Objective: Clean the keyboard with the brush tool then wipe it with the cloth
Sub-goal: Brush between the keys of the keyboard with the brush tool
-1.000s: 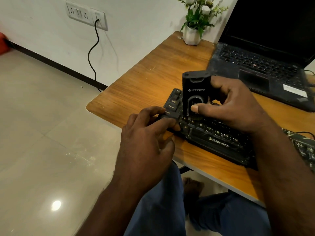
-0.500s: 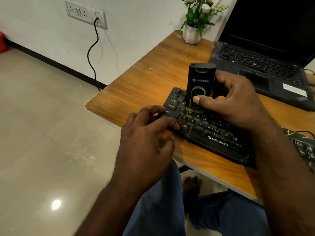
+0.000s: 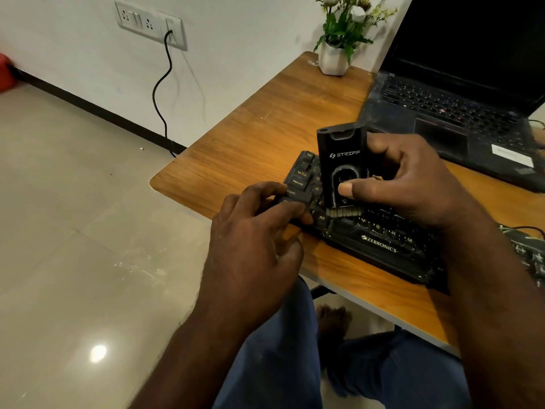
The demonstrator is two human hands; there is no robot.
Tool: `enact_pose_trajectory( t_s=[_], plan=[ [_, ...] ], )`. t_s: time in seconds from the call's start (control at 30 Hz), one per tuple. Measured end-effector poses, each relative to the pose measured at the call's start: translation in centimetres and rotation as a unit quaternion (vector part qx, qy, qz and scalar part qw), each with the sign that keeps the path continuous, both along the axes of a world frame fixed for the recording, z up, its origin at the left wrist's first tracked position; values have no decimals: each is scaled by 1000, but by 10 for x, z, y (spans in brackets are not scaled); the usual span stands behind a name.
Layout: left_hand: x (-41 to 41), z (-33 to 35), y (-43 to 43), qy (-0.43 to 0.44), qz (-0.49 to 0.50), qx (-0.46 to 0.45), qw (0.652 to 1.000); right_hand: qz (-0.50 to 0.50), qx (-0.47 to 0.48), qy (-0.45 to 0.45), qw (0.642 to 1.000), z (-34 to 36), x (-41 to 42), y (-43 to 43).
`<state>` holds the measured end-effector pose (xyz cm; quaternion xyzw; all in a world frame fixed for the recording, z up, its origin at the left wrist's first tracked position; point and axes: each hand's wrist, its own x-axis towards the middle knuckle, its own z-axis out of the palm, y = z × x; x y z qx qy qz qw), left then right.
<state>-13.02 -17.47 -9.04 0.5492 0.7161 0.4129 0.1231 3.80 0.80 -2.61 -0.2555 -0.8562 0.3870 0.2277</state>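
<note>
We are holding the brush tool (image 3: 339,156) upright in our right grip (image 3: 413,187), bristles on the keyboard (image 3: 379,244) stretching toward four o'clock; our left grip (image 3: 253,246) is pinching its end.

Our right hand (image 3: 413,184) and the brush tool (image 3: 339,160) cover the middle keys of the keyboard (image 3: 380,243), and our left hand (image 3: 256,243) hides its near-left corner. The laptop (image 3: 442,113) runs off the top and right edges and the potted flowers (image 3: 345,22) off the top. A red thing (image 3: 4,72) at the left edge is too cropped for us to name.
</note>
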Motion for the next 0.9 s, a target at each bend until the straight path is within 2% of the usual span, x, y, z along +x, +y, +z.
enact_pose_trajectory(
  t_s=[0.2,0.4,0.63,0.8,0.9],
  plan=[
    [0,1,0,1,2,-1,1000,-75,17,22,997,-5,-2,1],
    [0,0,0,3,-3,1,1000,5,-19,-7,1000,0,0,-2],
    [1,1,0,3,5,-2,1000,-91,13,22,995,-4,0,2],
    [1,1,0,0,2,2,1000,6,-20,-11,1000,-1,-3,-4],
    [0,1,0,-1,1,-2,1000,23,-29,-10,999,2,0,-3]
  ],
)
